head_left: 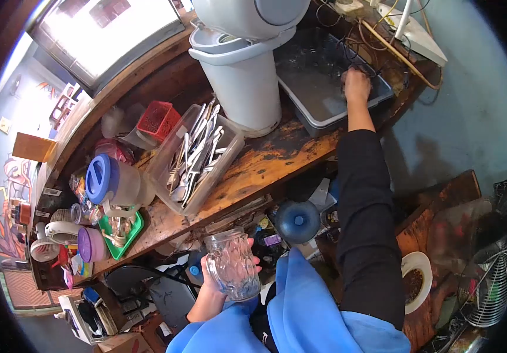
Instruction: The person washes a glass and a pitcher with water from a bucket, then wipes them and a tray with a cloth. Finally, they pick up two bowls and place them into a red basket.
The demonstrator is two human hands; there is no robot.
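A clear glass mug (pixel 239 277) is being held by the left hand (pixel 211 289) in front of the body, nearer than the tabletop (pixel 277 160), with its mouth being pointed toward the far side. At the far right of the tabletop, the grey basin (pixel 318 125) is being reached into by the right hand (pixel 356 86), close to the basin's right rim. Clear shapes, probably glassware, are being shown dimly at the basin's far end.

For good handling, the mug is best being supported around its thick body, since wet glass would likely be slippery, and is best being held well apart from the tabletop's near edge. In the basin, slow feeling is being called for, as glass could be chipped by a knock. The cables (pixel 371 36) beside the basin are best being avoided by the right sleeve (pixel 365 206).

The left fingers are being wrapped around the mug from behind, closed on it, with fingertips being seen at its right side; how much of the handle is being gripped cannot be told. The right fingers are being bent downward and partly hidden; how far they are being opened, and whether anything is being held, cannot be told.
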